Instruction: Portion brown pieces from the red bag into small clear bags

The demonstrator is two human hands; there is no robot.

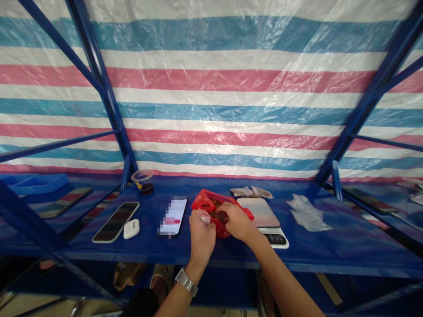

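Fingers of the left hand point(202, 235) are pinching a small clear plastic piece point(204, 217) (too see-through for me to say exactly what it is), while fingers of the right hand point(237, 221) are curling over the mouth of a crumpled bright red plastic bag point(228, 226), right by some dark brown chunky bits point(218, 212). Can't tell if the right fingers are clenching anything or just resting there.

Spatially, the bag is lying on a blue painted metal shelf point(363, 259), mostly ahead of the hands, with its long side running from far left to near right. The right hand is the nearer one, practically on top of it, and the left is hanging just off its near-left edge.

Just right of the bag, a white digital kitchen scale point(259, 212) is sitting with its display facing me. Behind that, a couple of crinkly tan packets point(251, 192) are lying at the far edge. Off to the left, a smartphone with a blurred screen point(172, 216), a dark-screened smartphone point(115, 222) and a white earbud case point(131, 229) are lying flat, and a clear plastic cup of dark liquid point(142, 182) is standing farther back.
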